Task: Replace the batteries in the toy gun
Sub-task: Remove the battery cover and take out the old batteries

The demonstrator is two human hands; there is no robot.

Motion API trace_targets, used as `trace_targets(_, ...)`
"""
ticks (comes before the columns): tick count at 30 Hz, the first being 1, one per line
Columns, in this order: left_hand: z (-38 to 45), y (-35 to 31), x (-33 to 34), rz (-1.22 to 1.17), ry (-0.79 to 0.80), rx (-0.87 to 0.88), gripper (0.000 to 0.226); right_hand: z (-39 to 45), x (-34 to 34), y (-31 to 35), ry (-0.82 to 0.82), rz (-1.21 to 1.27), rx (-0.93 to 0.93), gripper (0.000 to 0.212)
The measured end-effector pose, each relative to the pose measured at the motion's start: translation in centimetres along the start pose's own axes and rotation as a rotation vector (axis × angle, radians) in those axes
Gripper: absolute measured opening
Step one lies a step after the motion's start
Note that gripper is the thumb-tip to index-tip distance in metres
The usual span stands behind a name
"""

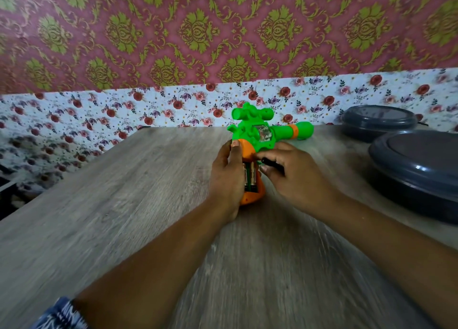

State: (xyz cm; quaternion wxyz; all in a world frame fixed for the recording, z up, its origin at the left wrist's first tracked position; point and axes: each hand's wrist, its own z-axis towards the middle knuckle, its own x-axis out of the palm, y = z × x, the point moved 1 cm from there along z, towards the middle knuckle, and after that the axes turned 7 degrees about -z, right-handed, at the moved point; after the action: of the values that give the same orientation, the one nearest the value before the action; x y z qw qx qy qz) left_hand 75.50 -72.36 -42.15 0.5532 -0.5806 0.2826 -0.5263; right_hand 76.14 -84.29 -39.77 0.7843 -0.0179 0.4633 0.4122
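Observation:
A green toy gun [262,130] with an orange grip [250,197] lies on the wooden table [124,204], barrel pointing right. The grip's battery compartment [250,175] is uncovered and batteries show inside it. My left hand [226,180] grips the orange handle from the left, thumb up near the green body. My right hand [290,172] sits just right of the handle and holds a small black cylindrical object [271,162] in its curled fingers. The picture is motion-blurred, so I cannot tell what that black object is.
Two dark grey round lidded containers stand at the right, one at the back [379,121] and a larger one nearer [418,172]. A floral-patterned wall [173,105] runs behind the table's far edge. The table's left edge drops off at the left.

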Motion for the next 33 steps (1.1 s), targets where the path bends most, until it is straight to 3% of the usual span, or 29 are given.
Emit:
trace_targets(4,0.0,-0.1,0.0,-0.018,-0.015,-0.027,0.024,-0.3,0.1,0.0,0.005,-0.033,-0.038,0.023)
trace_targets(11,0.2,0.0,0.0,-0.005,-0.059,-0.050,0.038,-0.1,-1.0,0.2,-0.057,-0.002,-0.056,0.006)
trace_targets(13,0.2,0.1,0.0,0.021,-0.077,-0.046,0.039,-0.4,-1.0,0.5,-0.093,-0.011,-0.048,0.011)
trace_targets(16,0.1,0.1,0.0,0.057,-0.069,-0.038,0.040,-1.1,-0.7,0.9,-0.177,0.039,0.026,0.015)
trace_targets(22,0.1,0.1,0.0,0.053,-0.041,-0.055,0.048,-0.2,-1.3,0.5,-0.185,0.255,0.199,0.011)
trace_targets(26,0.3,0.2,-0.3,0.004,-0.015,-0.090,0.040,0.6,-5.0,-1.7,-0.188,0.219,0.313,0.010)
trace_targets(29,0.2,0.1,-0.2,-0.020,0.002,-0.095,0.037,0.3,-6.4,-3.5,-0.070,0.127,0.400,0.017)
trace_targets(33,0.2,0.2,-0.2,-0.016,-0.001,-0.092,0.034,0.0,-6.4,-4.9,0.245,0.063,0.635,0.037)
